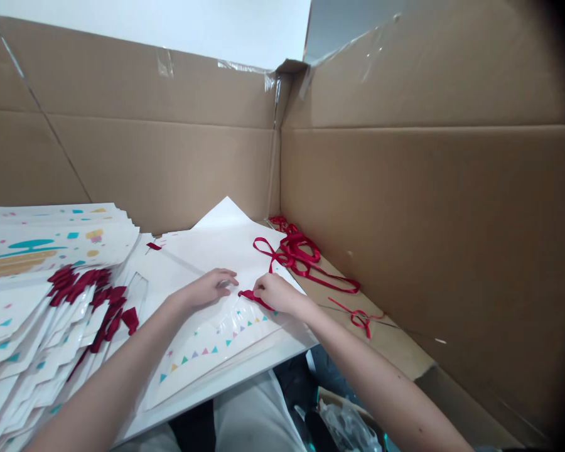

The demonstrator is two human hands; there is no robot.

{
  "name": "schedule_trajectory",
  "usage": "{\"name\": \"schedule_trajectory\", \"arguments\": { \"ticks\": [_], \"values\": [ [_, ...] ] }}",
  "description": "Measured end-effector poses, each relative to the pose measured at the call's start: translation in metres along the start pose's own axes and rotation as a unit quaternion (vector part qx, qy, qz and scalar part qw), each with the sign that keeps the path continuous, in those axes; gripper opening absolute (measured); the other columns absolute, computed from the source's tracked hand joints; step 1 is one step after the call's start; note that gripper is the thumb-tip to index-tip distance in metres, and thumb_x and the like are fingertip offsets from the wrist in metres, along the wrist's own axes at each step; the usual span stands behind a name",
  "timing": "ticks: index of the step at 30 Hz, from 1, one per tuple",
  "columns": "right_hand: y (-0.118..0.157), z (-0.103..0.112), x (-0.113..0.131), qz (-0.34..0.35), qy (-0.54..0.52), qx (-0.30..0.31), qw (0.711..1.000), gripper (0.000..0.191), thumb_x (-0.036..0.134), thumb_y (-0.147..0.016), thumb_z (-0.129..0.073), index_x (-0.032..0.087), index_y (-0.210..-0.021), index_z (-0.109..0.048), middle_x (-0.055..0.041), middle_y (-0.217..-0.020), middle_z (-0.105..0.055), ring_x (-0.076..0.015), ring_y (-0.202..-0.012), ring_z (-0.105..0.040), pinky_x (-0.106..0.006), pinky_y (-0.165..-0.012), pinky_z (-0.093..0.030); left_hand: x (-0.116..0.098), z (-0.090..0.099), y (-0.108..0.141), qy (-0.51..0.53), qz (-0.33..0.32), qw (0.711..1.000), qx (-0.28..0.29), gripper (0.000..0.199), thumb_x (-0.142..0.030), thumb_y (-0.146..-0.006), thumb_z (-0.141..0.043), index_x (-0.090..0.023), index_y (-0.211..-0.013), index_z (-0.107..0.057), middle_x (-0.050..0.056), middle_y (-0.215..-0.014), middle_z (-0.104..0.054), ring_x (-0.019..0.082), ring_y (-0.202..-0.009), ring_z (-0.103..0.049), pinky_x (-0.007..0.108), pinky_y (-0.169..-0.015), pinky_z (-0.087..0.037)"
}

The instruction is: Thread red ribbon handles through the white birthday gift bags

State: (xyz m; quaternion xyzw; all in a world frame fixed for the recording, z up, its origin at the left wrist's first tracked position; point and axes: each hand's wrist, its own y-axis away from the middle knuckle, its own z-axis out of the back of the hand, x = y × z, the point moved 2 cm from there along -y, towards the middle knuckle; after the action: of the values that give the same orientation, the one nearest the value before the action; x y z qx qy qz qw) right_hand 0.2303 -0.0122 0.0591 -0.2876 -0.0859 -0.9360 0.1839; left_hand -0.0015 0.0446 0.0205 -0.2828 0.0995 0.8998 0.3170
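Red ribbon (250, 297) pinched in right hand's (274, 294) curled fingers, lying on white printed sheet (211, 342) | left hand (210, 289) half-open, holding nothing, just beside it | looped ribbon tangle (297, 250) farther on, near cardboard wall (395, 251) | ribbon-trimmed stack of sheets (51, 251) at left

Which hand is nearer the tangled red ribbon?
Right. The right hand sits just below and left of the tangled red ribbon; the left hand lies farther left, past the right hand.
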Motion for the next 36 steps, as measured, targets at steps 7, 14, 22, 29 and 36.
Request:
{"name": "schedule_trajectory", "arguments": {
  "ticks": [7, 14, 22, 29, 36],
  "values": [
    [-0.001, -0.006, -0.008, -0.027, -0.013, -0.013, 0.999, 0.020, 0.011, -0.080, -0.055, 0.014, -0.079, -0.075, -0.0066, -0.076, -0.073, -0.0138, -0.064, -0.058, -0.023, -0.058, -0.035, 0.004, -0.015, 0.007, 0.003, -0.012, 0.999, -0.040, 0.048, -0.058, -0.092, -0.056, -0.030, -0.128, -0.069, 0.004, -0.151, -0.052, 0.027, -0.141, -0.044, 0.041, -0.121, -0.035],
    [-0.007, -0.011, -0.010, -0.033, -0.023, 0.004, 0.999, 0.020, 0.009, -0.079, -0.056, 0.013, -0.084, -0.075, -0.0078, -0.080, -0.075, -0.0148, -0.068, -0.062, -0.022, -0.061, -0.038, 0.010, -0.019, 0.003, -0.003, -0.008, 0.999, -0.048, 0.047, -0.057, -0.092, -0.055, -0.028, -0.124, -0.072, 0.005, -0.149, -0.054, 0.029, -0.141, -0.044, 0.042, -0.120, -0.038],
    [-0.008, -0.011, -0.006, -0.062, -0.042, -0.020, 0.997, 0.023, 0.009, -0.077, -0.058, 0.014, -0.095, -0.072, -0.0086, -0.090, -0.074, -0.0161, -0.077, -0.064, -0.022, -0.064, -0.041, 0.008, -0.020, 0.001, -0.020, -0.020, 0.998, -0.061, 0.039, -0.048, -0.094, -0.051, -0.026, -0.115, -0.076, 0.006, -0.144, -0.060, 0.028, -0.136, -0.050, 0.041, -0.115, -0.042],
    [-0.019, -0.029, 0.003, -0.085, -0.088, -0.040, 0.992, 0.027, 0.017, -0.079, -0.063, 0.018, -0.106, -0.061, -0.0061, -0.097, -0.069, -0.0154, -0.075, -0.060, -0.022, -0.061, -0.039, 0.005, -0.019, 0.005, -0.027, -0.035, 0.998, -0.051, 0.041, -0.050, -0.096, -0.049, -0.029, -0.120, -0.074, 0.004, -0.145, -0.060, 0.029, -0.138, -0.048, 0.042, -0.115, -0.041],
    [-0.017, -0.015, 0.016, -0.075, -0.061, 0.022, 0.995, 0.022, 0.025, -0.082, -0.060, 0.019, -0.103, -0.062, -0.0056, -0.092, -0.070, -0.0167, -0.072, -0.061, -0.023, -0.059, -0.038, 0.006, -0.013, 0.017, 0.012, -0.009, 0.999, -0.029, 0.040, -0.046, -0.092, -0.053, -0.029, -0.125, -0.071, 0.003, -0.152, -0.053, 0.029, -0.142, -0.045, 0.041, -0.117, -0.039]
  ]
}}
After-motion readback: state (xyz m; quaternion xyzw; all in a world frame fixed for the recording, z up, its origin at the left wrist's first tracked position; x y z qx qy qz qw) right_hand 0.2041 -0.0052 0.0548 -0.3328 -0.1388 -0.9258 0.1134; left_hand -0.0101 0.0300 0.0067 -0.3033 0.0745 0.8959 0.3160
